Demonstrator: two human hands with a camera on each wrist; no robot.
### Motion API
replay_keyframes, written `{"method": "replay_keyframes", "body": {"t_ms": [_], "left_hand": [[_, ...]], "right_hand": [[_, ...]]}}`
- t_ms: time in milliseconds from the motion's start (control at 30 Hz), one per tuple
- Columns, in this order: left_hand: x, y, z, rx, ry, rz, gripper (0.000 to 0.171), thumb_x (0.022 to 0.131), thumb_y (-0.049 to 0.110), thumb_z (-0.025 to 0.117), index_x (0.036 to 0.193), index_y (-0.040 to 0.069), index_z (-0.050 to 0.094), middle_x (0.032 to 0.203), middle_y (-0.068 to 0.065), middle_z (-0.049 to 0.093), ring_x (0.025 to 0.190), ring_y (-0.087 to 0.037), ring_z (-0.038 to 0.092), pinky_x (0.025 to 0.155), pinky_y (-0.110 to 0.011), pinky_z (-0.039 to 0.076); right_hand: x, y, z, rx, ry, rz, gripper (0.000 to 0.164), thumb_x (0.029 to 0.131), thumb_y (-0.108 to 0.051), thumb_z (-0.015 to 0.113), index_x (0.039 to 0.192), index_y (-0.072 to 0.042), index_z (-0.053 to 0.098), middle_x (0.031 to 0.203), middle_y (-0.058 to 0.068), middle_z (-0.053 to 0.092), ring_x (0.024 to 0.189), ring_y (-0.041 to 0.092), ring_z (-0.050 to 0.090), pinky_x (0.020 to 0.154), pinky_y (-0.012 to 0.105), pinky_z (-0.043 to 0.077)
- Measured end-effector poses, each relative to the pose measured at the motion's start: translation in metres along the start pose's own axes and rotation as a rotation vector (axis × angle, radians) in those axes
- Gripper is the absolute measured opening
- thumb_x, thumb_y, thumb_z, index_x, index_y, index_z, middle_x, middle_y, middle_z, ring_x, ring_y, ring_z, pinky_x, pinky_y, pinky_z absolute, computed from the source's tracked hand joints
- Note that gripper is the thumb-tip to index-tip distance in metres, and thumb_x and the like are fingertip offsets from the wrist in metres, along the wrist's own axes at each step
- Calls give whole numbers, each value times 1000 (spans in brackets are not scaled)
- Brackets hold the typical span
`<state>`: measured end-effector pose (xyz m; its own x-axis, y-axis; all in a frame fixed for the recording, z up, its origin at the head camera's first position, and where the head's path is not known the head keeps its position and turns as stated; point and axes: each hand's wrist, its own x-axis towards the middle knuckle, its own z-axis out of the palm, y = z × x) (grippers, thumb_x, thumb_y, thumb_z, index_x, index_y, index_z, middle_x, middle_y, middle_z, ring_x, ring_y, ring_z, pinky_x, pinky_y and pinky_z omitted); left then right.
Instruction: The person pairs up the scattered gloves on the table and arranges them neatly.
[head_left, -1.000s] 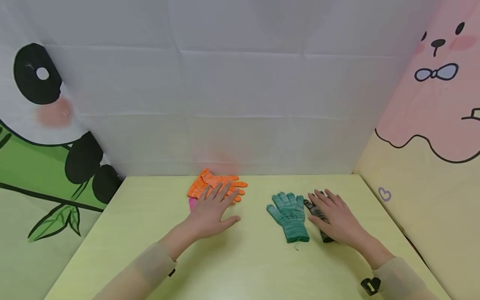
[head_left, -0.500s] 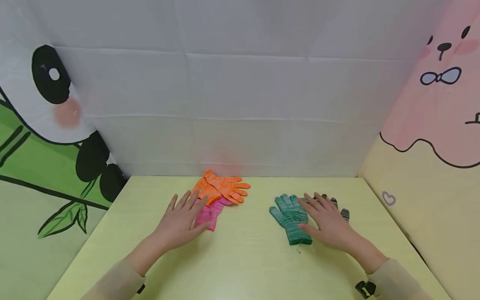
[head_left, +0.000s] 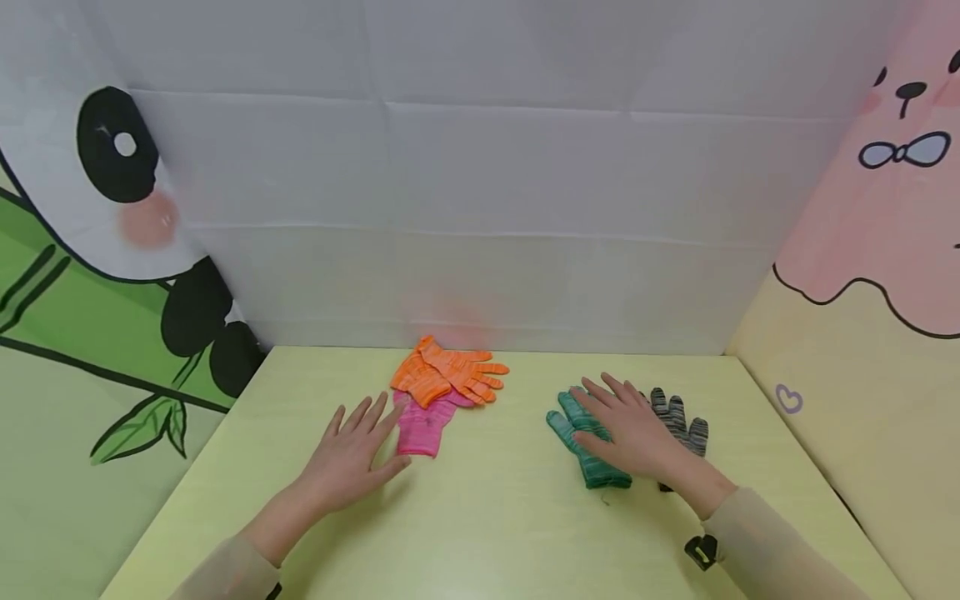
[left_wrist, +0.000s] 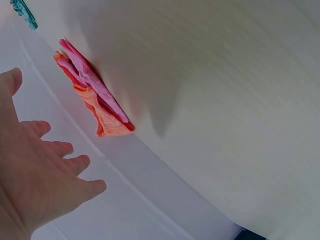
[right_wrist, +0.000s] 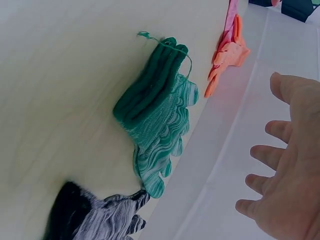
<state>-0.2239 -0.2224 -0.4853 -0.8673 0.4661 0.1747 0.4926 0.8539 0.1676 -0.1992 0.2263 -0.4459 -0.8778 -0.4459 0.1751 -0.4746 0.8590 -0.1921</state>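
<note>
My left hand [head_left: 350, 458], fingers spread and holding nothing, hovers over the table just left of a pink knit glove [head_left: 422, 429]. Orange knit gloves [head_left: 450, 371] lie partly on top of the pink one near the back edge. My right hand [head_left: 628, 425] is spread above a teal striped knit glove [head_left: 606, 477] and covers part of it in the head view. The right wrist view shows the teal cuff [right_wrist: 150, 85] folded in layers with a loose thread, the palm apart from it. Close to its right lies a black-and-grey striped glove [head_left: 678, 417], partly hidden by my right hand.
The gloves lie on a pale yellow table [head_left: 480, 533]. A white sheet wall [head_left: 495, 192] rises at its back edge. A panda picture [head_left: 120, 192] decorates the left side, and a pink bear picture [head_left: 885, 200] the right wall [head_left: 847, 400].
My left hand has moved left and nearer, off the orange gloves, uncovering the pink one. My right hand has shifted left from the black-and-grey glove to over the teal one. The view has turned slightly.
</note>
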Motion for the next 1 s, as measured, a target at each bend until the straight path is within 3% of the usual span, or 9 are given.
{"method": "replay_keyframes", "body": {"t_ms": [233, 533, 1000], "left_hand": [[-4, 5, 4, -39, -4, -12, 80, 97, 59, 61, 159, 13, 39, 166, -17, 25, 152, -42, 22, 118, -69, 8], [-6, 14, 3, -74, 3, -19, 79, 98, 58, 60, 159, 12, 40, 166, -18, 27, 152, -41, 23, 118, -68, 11], [1, 29, 5, -128, -16, 1, 79, 98, 57, 60, 160, 12, 38, 168, -14, 22, 152, -41, 23, 118, -67, 13]], "right_hand": [[36, -3, 1, 4, -20, -4, 68, 101, -45, 62, 159, -16, 40, 162, 15, 37, 152, 43, 19, 119, 65, 13], [92, -24, 4, -27, -60, 17, 61, 103, -44, 59, 156, -16, 46, 157, 11, 45, 152, 39, 23, 121, 60, 15], [160, -46, 56, 36, -103, 102, 43, 104, -34, 61, 144, -19, 62, 141, -1, 63, 144, 36, 39, 119, 54, 25]]}}
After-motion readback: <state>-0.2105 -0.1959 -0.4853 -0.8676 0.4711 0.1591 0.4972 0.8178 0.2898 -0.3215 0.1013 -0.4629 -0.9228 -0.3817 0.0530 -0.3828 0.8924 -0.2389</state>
